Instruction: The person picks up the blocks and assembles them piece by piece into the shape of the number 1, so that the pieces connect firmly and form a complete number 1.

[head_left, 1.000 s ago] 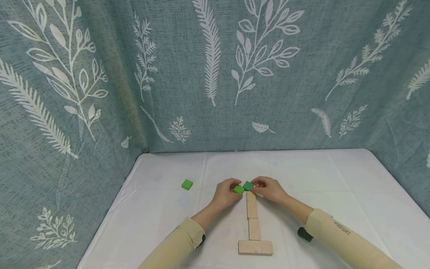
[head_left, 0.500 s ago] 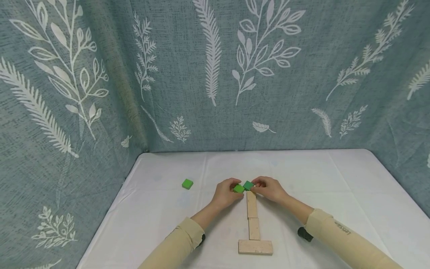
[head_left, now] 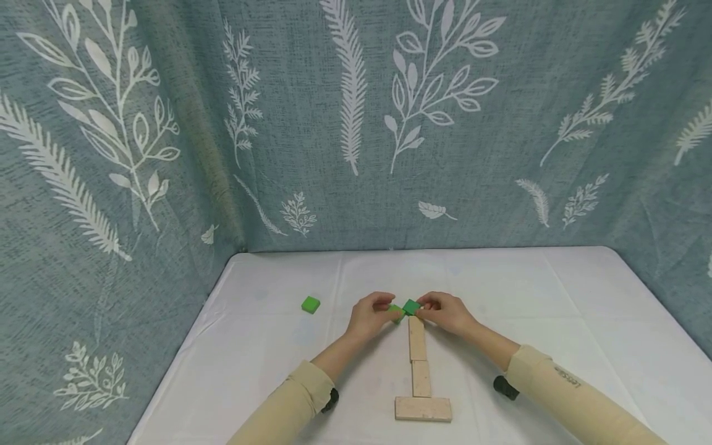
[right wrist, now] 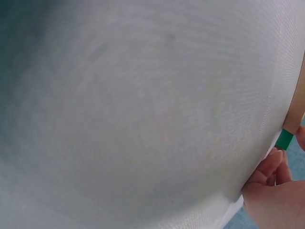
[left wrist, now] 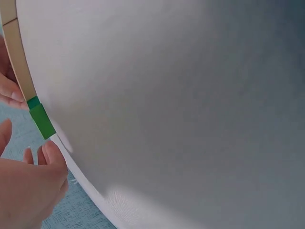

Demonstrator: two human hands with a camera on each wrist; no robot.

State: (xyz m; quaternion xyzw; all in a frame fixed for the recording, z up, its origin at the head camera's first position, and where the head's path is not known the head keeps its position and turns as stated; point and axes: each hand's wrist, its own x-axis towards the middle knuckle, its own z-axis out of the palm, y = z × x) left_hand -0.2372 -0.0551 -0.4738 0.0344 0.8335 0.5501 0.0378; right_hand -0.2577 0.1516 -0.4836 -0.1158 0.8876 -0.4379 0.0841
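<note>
In the head view my left hand (head_left: 368, 318) is beside a light green square block (head_left: 395, 308), its thumb partly in front of it. The left wrist view has this block (left wrist: 43, 122) just off the left fingertips, thumb and fingers apart. A darker green block (head_left: 411, 307) meets it corner to corner. My right hand (head_left: 448, 314) pinches that darker block between thumb and fingers. Directly below, a wooden plank (head_left: 417, 339) lies in line with a second plank (head_left: 421, 378). The right wrist view catches the darker block (right wrist: 284, 139) at the right fingertips.
Across the foot of the plank line lies a crosswise wooden block (head_left: 423, 409). Another light green block (head_left: 310, 305) lies to the left on the white-covered table (head_left: 267, 358). A patterned blue-grey curtain (head_left: 367, 204) stands behind the table and along its sides.
My left fingers have let go of the light green block and drawn slightly back to the left. My right hand keeps its place on the darker block.
</note>
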